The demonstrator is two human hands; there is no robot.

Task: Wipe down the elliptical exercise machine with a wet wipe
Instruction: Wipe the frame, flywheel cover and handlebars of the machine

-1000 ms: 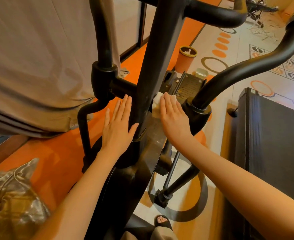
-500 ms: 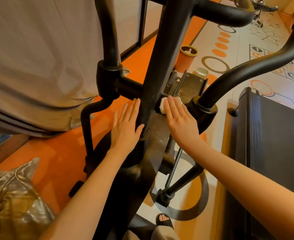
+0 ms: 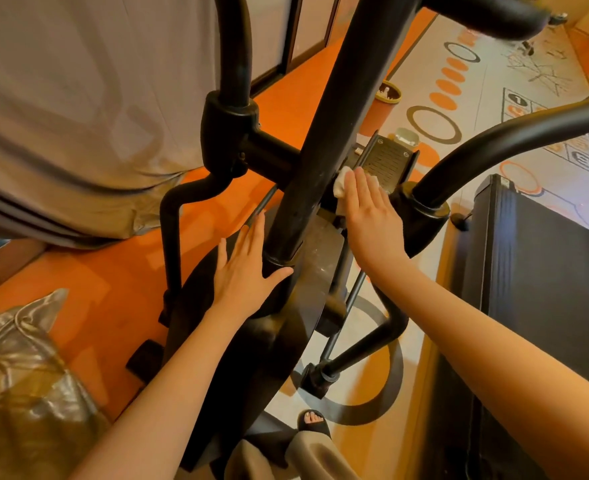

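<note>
Elliptical machine [image 3: 324,140]: swing arms pivoting freely, risking pinched fingers if they are shifting.
Left hand [image 3: 244,271]: flat, grip wide, bracing against the post base.
Right hand [image 3: 372,216]: flat, pressing the wipe.
Wet wipe [image 3: 341,183]: bunching beside the post, likely slipping loose.

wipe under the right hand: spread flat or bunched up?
Bunched. The wet wipe shows as a crumpled white wad past the flat right hand, pressed against the elliptical's column.
</note>
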